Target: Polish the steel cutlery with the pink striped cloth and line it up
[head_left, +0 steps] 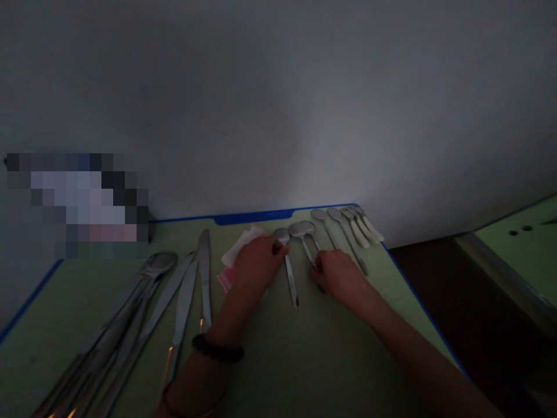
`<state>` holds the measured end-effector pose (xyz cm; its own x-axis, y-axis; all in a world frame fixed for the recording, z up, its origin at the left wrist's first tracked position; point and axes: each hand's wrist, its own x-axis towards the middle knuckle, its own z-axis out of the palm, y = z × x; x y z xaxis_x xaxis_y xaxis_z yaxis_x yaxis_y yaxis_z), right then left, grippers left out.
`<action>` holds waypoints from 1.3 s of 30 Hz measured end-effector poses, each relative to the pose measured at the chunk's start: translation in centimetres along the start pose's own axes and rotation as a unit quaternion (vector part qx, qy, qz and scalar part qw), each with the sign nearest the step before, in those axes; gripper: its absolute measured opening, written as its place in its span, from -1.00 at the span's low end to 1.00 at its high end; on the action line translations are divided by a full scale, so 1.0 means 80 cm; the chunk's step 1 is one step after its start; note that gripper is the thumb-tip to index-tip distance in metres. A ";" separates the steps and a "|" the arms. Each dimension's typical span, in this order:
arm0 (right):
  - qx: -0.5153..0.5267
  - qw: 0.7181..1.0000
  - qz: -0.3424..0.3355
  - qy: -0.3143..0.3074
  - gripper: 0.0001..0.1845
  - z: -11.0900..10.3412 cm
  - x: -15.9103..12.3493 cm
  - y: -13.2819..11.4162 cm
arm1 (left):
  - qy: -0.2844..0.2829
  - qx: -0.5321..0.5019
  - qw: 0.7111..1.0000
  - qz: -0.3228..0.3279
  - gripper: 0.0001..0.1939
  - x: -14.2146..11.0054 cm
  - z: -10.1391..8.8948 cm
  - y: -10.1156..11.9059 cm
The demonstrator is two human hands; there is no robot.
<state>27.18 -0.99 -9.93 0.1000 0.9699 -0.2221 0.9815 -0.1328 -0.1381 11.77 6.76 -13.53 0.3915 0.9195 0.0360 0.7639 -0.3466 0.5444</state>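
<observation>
My left hand [259, 264] is at the middle of the table, fingers bent and tips together at the neck of a metal spoon [291, 284]. That spoon lies with its bowl away from me. Partly under my left hand is a pink and white cloth [235, 252]. My right hand [342, 276] has its fingers curled round the handle ends of a pair of spoons [303, 231], whose bowls lie side by side and overlap. The fingertips of my right hand are partly hidden.
Two more spoons [334, 217] and several white-handled forks [361, 223] lie at the right. On the left are several table knives [185, 290] and a bunch of large spoons [159, 264]. The blue-edged table [270, 371] meets a pale wall [261, 116]. A blurred patch [82, 197] covers the far left.
</observation>
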 end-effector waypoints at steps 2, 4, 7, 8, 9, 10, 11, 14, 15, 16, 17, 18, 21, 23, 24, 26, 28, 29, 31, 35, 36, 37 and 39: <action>-0.016 1.000 0.002 0.001 -0.72 0.002 0.001 -0.005 | -0.005 0.018 1.000 -0.006 -0.70 0.000 -0.005 -0.002; -0.028 1.000 -0.002 0.002 -0.64 0.002 0.003 -0.004 | -0.011 0.028 1.000 -0.008 -0.67 0.000 -0.009 -0.002; -0.032 0.999 -0.004 0.007 -0.58 -0.002 0.008 0.008 | -0.026 0.029 0.999 0.001 -0.69 0.000 -0.013 -0.005; -0.031 0.999 -0.004 0.007 -0.59 -0.003 0.010 0.012 | -0.032 0.027 0.999 0.005 -0.71 0.000 -0.014 -0.007; -0.031 1.000 -0.005 0.004 -0.61 -0.005 0.011 0.017 | -0.038 0.025 0.999 0.010 -0.74 0.001 -0.015 -0.009; -0.028 1.000 -0.006 0.004 -0.63 -0.007 0.012 0.021 | -0.041 0.023 0.999 0.013 -0.76 0.001 -0.016 -0.012; -0.020 1.000 -0.007 0.007 -0.65 -0.009 0.012 0.025 | -0.042 0.021 0.999 0.017 -0.78 0.002 -0.016 -0.015; 0.014 0.999 -0.007 0.040 -0.71 -0.016 0.014 0.036 | -0.036 0.019 0.999 0.032 -0.80 0.002 -0.018 -0.019; 0.021 0.998 -0.002 0.054 -0.73 -0.018 0.015 0.041 | -0.030 0.020 0.999 0.041 -0.79 0.002 -0.019 -0.019; 0.024 0.998 0.004 0.066 -0.76 -0.020 0.016 0.048 | -0.021 0.020 0.998 0.053 -0.78 0.002 -0.020 -0.017; 0.021 0.997 0.012 0.074 -0.78 -0.022 0.017 0.055 | -0.012 0.021 0.998 0.066 -0.75 0.002 -0.020 -0.014; 0.017 0.997 0.021 0.079 -0.79 -0.023 0.018 0.064 | -0.005 0.022 0.997 0.079 -0.71 0.001 -0.019 -0.011; 0.012 0.996 0.042 0.082 -0.78 -0.029 0.022 0.091 | 0.000 0.031 0.990 0.139 -0.55 -0.002 -0.012 0.000; 0.011 0.995 0.052 0.082 -0.77 -0.034 0.022 0.105 | -0.012 0.045 0.980 0.193 -0.48 -0.005 -0.003 0.004; 0.012 0.995 0.056 0.082 -0.77 -0.036 0.022 0.109 | -0.020 0.054 0.975 0.216 -0.47 -0.006 0.002 0.005; 0.016 0.995 0.062 0.082 -0.76 -0.040 0.021 0.114 | -0.039 0.076 0.968 0.235 -0.47 -0.007 0.011 0.004; 0.029 0.994 0.064 0.079 -0.75 -0.043 0.018 0.116 | -0.051 0.097 0.966 0.235 -0.49 -0.007 0.018 0.001; 0.037 0.994 0.064 0.077 -0.75 -0.044 0.017 0.116 | -0.053 0.105 0.965 0.233 -0.50 -0.007 0.021 0.000; 0.055 0.994 0.060 0.074 -0.76 -0.046 0.016 0.117 | -0.051 0.114 0.965 0.230 -0.47 -0.006 0.024 -0.003; 0.072 0.994 0.044 0.068 -0.77 -0.046 0.018 0.120 | -0.043 0.113 0.967 0.225 -0.38 -0.003 0.027 -0.005; 0.077 0.994 0.034 0.065 -0.78 -0.045 0.019 0.119 | -0.043 0.110 0.967 0.225 -0.37 -0.003 0.027 -0.005; 0.081 0.995 0.021 0.062 -0.78 -0.043 0.021 0.117 | -0.044 0.106 0.968 0.224 -0.37 -0.002 0.026 -0.004; 0.080 0.996 -0.010 0.046 -0.78 -0.037 0.022 0.106 | -0.047 0.096 0.969 0.223 -0.40 -0.001 0.023 -0.004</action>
<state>36.17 0.19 -8.66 0.1019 0.9864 -0.1293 0.9458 -0.1363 -0.2948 12.45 6.42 -15.25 0.7427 0.6525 0.1504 0.5861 -0.7421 0.3251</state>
